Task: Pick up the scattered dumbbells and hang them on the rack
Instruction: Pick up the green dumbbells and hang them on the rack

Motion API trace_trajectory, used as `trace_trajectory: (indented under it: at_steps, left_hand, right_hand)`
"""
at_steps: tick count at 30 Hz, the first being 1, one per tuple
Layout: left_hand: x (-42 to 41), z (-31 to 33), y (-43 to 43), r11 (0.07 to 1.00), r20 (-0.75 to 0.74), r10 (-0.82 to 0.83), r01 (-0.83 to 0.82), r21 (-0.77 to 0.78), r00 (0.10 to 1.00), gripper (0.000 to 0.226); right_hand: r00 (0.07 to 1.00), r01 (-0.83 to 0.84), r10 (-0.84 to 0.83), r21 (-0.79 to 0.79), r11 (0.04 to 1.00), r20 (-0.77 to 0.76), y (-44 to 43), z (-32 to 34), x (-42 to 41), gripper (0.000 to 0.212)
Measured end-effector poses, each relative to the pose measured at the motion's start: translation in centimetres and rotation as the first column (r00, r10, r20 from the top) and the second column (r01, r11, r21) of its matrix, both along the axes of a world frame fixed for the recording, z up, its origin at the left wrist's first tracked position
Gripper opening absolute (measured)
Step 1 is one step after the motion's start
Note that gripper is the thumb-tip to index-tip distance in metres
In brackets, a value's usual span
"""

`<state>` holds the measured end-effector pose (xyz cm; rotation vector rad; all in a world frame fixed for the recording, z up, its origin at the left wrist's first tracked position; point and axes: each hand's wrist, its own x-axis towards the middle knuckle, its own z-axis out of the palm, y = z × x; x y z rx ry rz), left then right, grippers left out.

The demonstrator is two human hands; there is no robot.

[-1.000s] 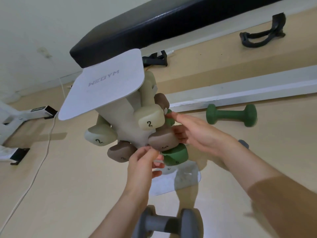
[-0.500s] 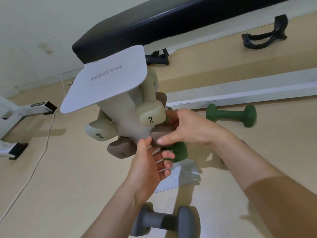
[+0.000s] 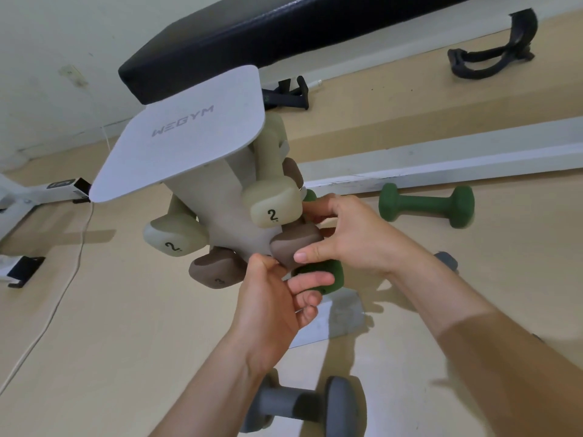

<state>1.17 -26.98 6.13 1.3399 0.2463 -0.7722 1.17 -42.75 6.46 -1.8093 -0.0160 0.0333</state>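
Observation:
A beige dumbbell rack (image 3: 233,222) with a white top plate (image 3: 186,134) stands on the floor at centre. It carries two beige dumbbells marked 2 (image 3: 273,206), a brown one on the left (image 3: 216,268) and a green one low on the right (image 3: 331,272). My right hand (image 3: 356,238) grips a brown dumbbell (image 3: 293,244) at the rack's right side. My left hand (image 3: 274,298) reaches up from below, thumb against that brown head, fingers spread on the green one's end. On the floor lie a green dumbbell (image 3: 426,205) and a grey dumbbell (image 3: 303,402).
A black padded bench (image 3: 284,29) stands behind the rack. A black strap handle (image 3: 492,58) lies at the far right, a white beam (image 3: 441,159) crosses the floor, and a white cable (image 3: 63,279) runs at left. Another grey dumbbell end (image 3: 446,260) peeks from behind my right forearm.
My right hand has moved over the brown dumbbell's head and closed on it. My left hand has opened from a pinch under it and its fingers now rest on the green dumbbell's end.

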Motion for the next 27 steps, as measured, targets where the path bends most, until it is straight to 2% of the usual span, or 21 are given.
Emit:
trace_trajectory:
  at_steps: [3, 5, 8, 10, 16, 18, 21, 24, 27]
  left_hand:
    - [0.2, 0.1, 0.0, 0.999, -0.002, -0.012, 0.012, 0.031, 1.0, 0.047]
    - [0.2, 0.3, 0.0, 0.997, 0.028, 0.002, -0.004, 0.075, 1.0, 0.041]
    - [0.0, 0.3, 0.4, 0.986, 0.119, 0.077, -0.093, 0.136, 0.99, 0.033]
    - [-0.1, 0.0, 0.7, 0.98, 0.166, 0.105, -0.13, 0.152, 0.981, 0.032]
    - [-0.6, 0.0, 0.7, 0.944, 0.421, -0.041, -0.104, 0.314, 0.906, 0.02]
    - [-0.6, -0.5, 0.9, 0.915, 0.484, -0.081, -0.128, 0.383, 0.871, 0.021]
    - [-0.8, -2.6, 2.0, 0.826, 0.533, -0.197, -0.153, 0.543, 0.823, 0.022]
    - [-1.0, -4.3, 2.6, 0.752, 0.529, -0.345, -0.109, 0.65, 0.775, 0.027]
    - [-0.5, -4.8, 2.6, 0.669, 0.581, -0.455, -0.172, 0.723, 0.674, 0.017]
  right_hand:
    - [0.999, -0.039, 0.04, -0.037, 0.999, 0.025, 0.7, 0.1, 0.6, 0.066]
    - [0.998, -0.045, 0.047, -0.078, 0.996, 0.029, 0.9, -0.2, 0.7, 0.079]
    - [0.998, -0.045, 0.047, 0.048, 0.998, -0.038, 0.3, -1.5, 0.6, 0.099]
    - [0.995, -0.071, 0.074, 0.048, 0.996, -0.067, 0.0, -2.2, 0.3, 0.103]
    - [0.986, -0.145, 0.156, 0.155, 0.977, -0.064, -1.2, -3.6, 0.3, 0.101]
    - [0.983, -0.155, 0.164, 0.105, 0.982, -0.087, -2.0, -4.2, 0.1, 0.098]
    - [0.962, -0.221, 0.207, -0.063, 0.973, -0.179, -2.2, -5.1, 0.1, 0.093]
    - [0.958, -0.216, 0.189, -0.11, 0.97, -0.217, -1.3, -6.0, 0.2, 0.075]
    - [0.965, -0.184, 0.156, -0.12, 0.975, -0.211, -1.2, -6.3, 0.1, 0.074]
